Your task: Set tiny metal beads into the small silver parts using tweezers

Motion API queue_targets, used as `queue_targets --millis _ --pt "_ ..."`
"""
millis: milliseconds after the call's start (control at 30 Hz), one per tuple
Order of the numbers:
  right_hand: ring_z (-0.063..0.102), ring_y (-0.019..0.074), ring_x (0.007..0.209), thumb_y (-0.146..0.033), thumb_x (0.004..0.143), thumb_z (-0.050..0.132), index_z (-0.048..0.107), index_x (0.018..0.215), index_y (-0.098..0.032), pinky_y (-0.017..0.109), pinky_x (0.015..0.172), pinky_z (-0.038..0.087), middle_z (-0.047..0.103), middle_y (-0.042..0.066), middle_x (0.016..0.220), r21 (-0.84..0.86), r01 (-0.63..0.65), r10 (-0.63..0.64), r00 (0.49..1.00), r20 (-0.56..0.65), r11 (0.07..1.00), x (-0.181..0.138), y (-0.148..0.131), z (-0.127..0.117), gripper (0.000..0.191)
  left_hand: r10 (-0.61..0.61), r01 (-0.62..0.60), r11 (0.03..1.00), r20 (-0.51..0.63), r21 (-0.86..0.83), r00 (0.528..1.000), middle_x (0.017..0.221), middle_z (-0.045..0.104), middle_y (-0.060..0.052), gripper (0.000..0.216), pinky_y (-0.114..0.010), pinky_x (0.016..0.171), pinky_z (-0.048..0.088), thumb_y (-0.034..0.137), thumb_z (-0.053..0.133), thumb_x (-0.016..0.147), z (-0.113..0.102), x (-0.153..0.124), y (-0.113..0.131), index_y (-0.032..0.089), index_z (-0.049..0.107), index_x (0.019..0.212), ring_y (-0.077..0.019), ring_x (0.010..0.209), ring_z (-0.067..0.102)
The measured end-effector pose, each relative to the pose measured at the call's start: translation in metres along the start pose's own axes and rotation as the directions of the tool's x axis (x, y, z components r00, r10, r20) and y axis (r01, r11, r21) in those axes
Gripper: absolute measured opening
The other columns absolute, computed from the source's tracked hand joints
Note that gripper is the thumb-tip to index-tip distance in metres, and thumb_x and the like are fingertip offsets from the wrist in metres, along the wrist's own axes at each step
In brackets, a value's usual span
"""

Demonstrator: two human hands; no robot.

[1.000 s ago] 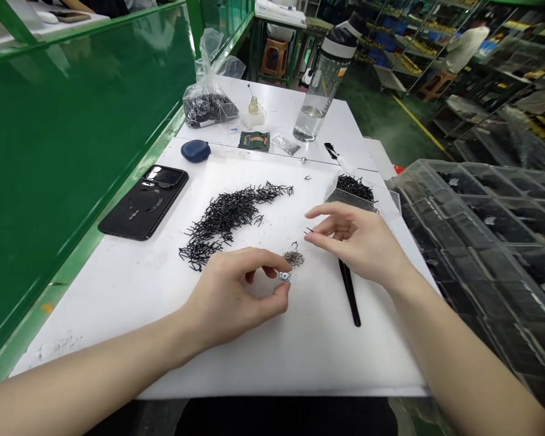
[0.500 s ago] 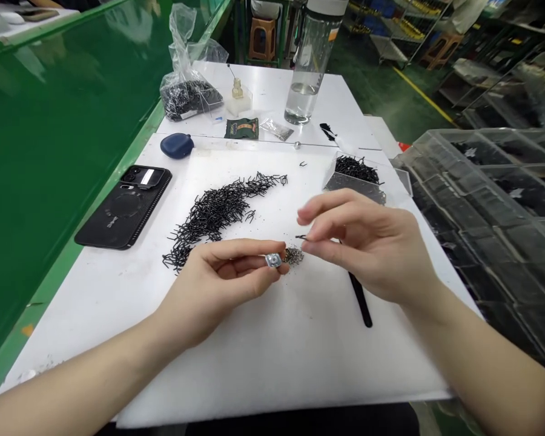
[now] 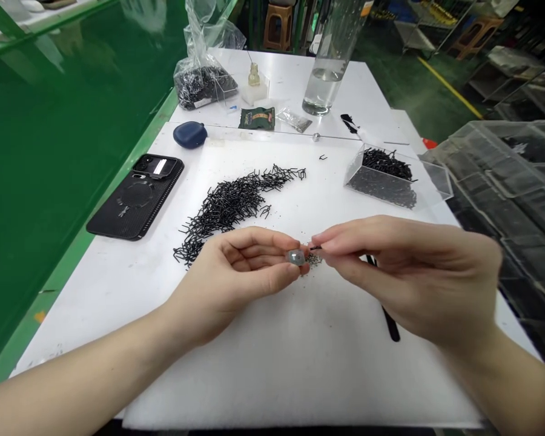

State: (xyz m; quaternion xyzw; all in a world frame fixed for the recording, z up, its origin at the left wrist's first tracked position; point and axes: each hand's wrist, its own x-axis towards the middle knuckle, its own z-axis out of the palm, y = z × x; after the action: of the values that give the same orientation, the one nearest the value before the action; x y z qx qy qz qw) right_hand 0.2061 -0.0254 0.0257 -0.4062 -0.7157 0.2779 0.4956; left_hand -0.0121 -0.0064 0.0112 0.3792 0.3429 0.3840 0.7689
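Clear tray (image 3: 356, 174): black prongs (image 3: 387, 163). Our left hand (image 3: 229, 272) pinches a grey part (image 3: 296, 257), our right hand (image 3: 418, 275) a black piece (image 3: 315, 247).

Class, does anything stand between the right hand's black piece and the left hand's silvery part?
Only fingers of the left hand show between the black piece and silvery part; whether they block is unclear.

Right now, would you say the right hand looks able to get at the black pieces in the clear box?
Probably yes: the clear box of black pieces is beyond the right hand, looks open on top, and only bare white surface lies between, though that hand pinches a dark piece.
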Motion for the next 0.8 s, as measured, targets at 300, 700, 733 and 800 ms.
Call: queue_targets --millis 300,700,733,800 --pt "0.08 0.0159 0.09 -0.005 0.087 0.077 0.079 0.097 -0.033 0.031 0.083 0.068 0.084 -0.007 0.1 -0.12 0.047 -0.045 0.999 0.013 0.992 -0.003 -0.009 0.002 0.03 -0.026 0.025 0.996 -0.014 -0.084 1.0 0.091 0.086 0.002 0.022 -0.01 0.082 0.064 0.001 0.084 0.08 0.003 0.001 0.003 0.022 0.087 0.089 -0.0096 0.086 0.081" --pt "0.083 0.0174 0.087 -0.01 0.083 0.084 0.071 0.106 -0.028 0.03 0.08 0.07 0.084 -0.005 0.099 -0.259 0.089 -0.119 0.988 -0.099 0.962 -0.009 -0.008 0.008 0.032 -0.074 0.072 0.997 -0.076 -0.025 0.994 0.098 0.086 -0.001 0.023 -0.013 0.085 0.063 0.013 0.096 0.072 0.005 -0.002 0.004 0.024 0.088 0.09 -0.0129 0.089 0.081" --pt "0.083 0.0169 0.088 -0.013 0.085 0.084 0.071 0.106 -0.028 0.029 0.081 0.07 0.084 -0.005 0.098 -0.263 0.072 -0.101 0.99 -0.098 0.962 -0.009 -0.008 0.008 0.029 -0.077 0.076 0.997 -0.075 -0.022 0.994 0.098 0.086 -0.001 0.023 -0.014 0.086 0.063 0.013 0.096 0.072 0.005 -0.002 0.004 0.025 0.088 0.09 -0.0131 0.09 0.081" --pt "0.083 0.0162 0.086 -0.013 0.084 0.085 0.071 0.105 -0.027 0.027 0.08 0.07 0.084 -0.005 0.096 -0.252 0.098 -0.123 0.989 -0.085 0.963 -0.007 -0.008 0.008 0.028 -0.075 0.074 0.997 -0.07 -0.017 0.995 0.099 0.086 -0.001 0.024 -0.014 0.088 0.063 0.014 0.095 0.073 0.005 -0.003 0.003 0.025 0.088 0.092 -0.0135 0.092 0.081"
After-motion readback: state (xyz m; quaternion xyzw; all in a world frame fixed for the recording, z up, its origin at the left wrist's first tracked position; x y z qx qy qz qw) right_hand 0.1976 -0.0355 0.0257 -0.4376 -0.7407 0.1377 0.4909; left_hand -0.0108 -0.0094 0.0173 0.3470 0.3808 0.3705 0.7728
